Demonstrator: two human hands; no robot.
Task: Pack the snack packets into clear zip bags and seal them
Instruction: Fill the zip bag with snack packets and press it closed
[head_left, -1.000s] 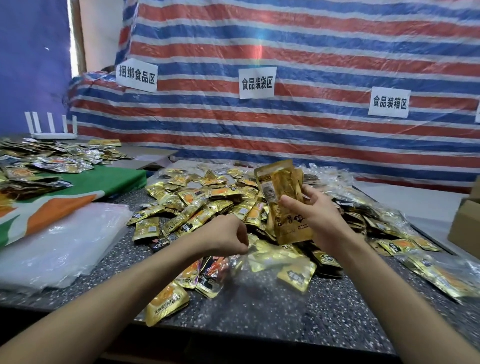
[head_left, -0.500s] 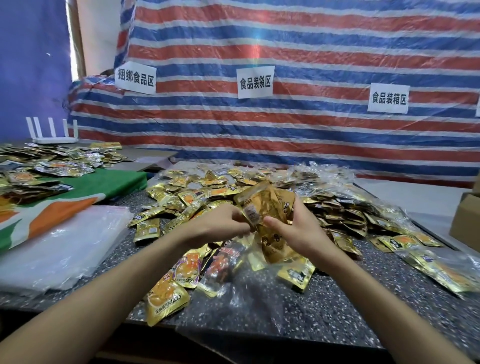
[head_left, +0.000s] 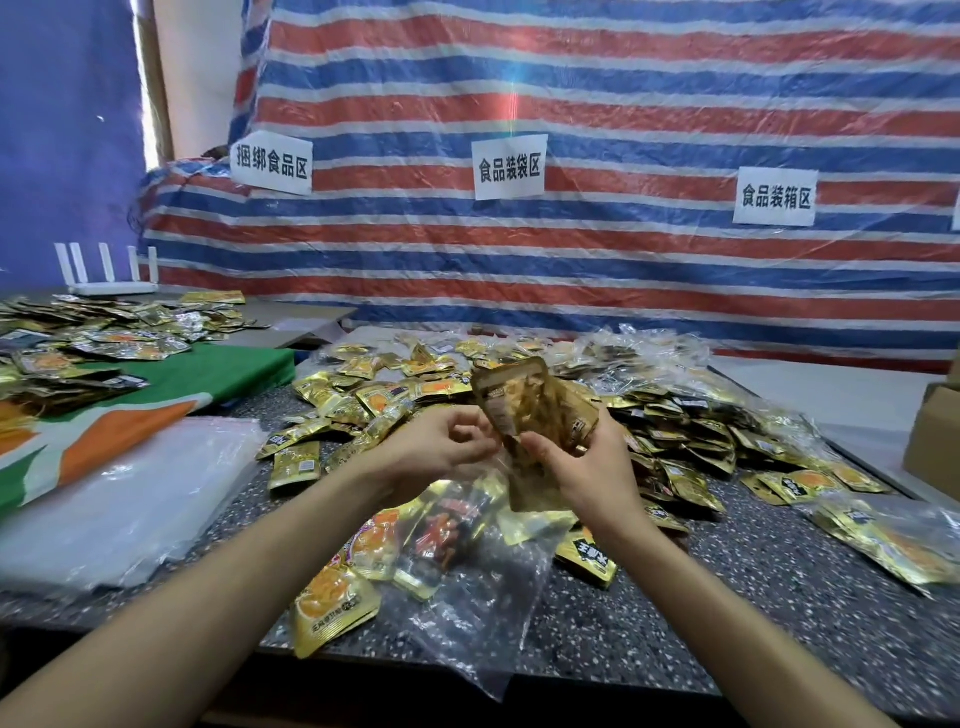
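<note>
The right hand (head_left: 589, 470) grips a bundle of gold snack packets (head_left: 535, 410), fingers wrapped round its lower half. The bundle stands upright above the middle of the speckled desk (head_left: 727, 597). Its lower end sits at the top of a clear zip bag (head_left: 483, 587), which lies crumpled below both hands and hangs over the near edge of the desk. A few packets show through the bag's film, though how many are inside is hard to tell.

The left hand (head_left: 436, 452) is just left of the bundle, fingers curled at the bag's upper edge. I cannot tell whether it pinches the film or only touches it.

Behind the hands, a loose pile of gold packets (head_left: 395, 395) spreads across the far half of the desk. One orange-printed packet (head_left: 332, 605) lies at the near edge, just left of the bag. A filled clear bag (head_left: 893, 540) rests on the right side.

To the left lies a stack of flat clear bags (head_left: 114, 499), beside a green and orange cloth (head_left: 171, 395) with more packets on it. A white router (head_left: 109, 273) stands far left. A cardboard box (head_left: 935, 436) is at the right edge. A red, white and blue striped tarp (head_left: 623, 93) behind carries paper signs (head_left: 509, 167).
</note>
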